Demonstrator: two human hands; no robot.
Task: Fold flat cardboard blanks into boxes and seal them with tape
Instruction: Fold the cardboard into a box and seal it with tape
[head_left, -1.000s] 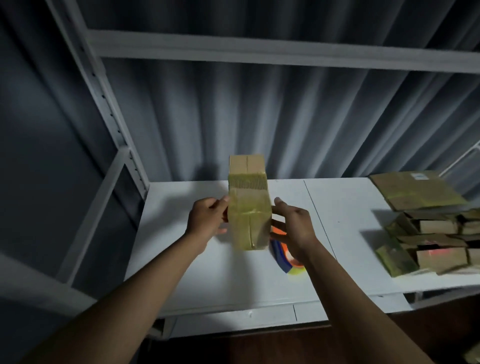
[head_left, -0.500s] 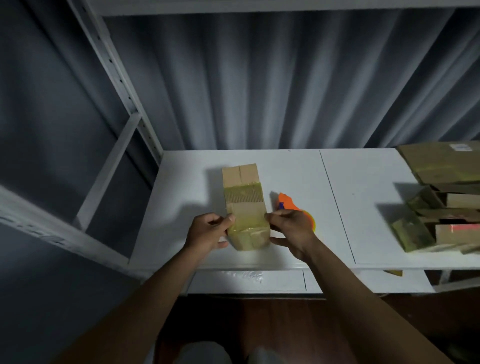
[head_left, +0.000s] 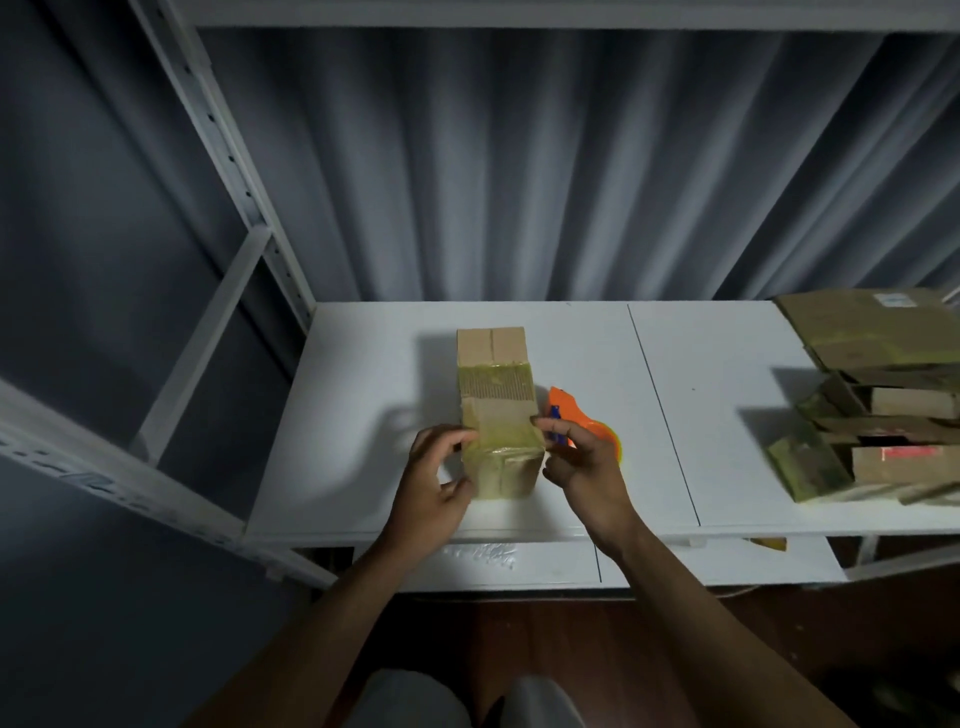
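Note:
A small cardboard box (head_left: 496, 410) wrapped in yellowish tape lies lengthwise on the white table (head_left: 363, 415). My left hand (head_left: 434, 486) holds the near left side of the box, with curled index finger and thumb touching it. On the near right edge, the bent fingertips and thumb of my right hand (head_left: 584, 465) hold the box. An orange tape dispenser (head_left: 569, 410) with a blue part lies right of the box, partly hidden behind my right hand.
A pile of flat and folded cardboard pieces (head_left: 878, 405) sits at the table's right end. White shelf uprights (head_left: 228, 171) stand at the left, and a grey curtain hangs behind. A seam (head_left: 665, 415) divides the tabletop. Dark floor lies below.
The box came down from mid-air onto the table and now lies flat. Both hands stayed on its near end. The camera tilted downward.

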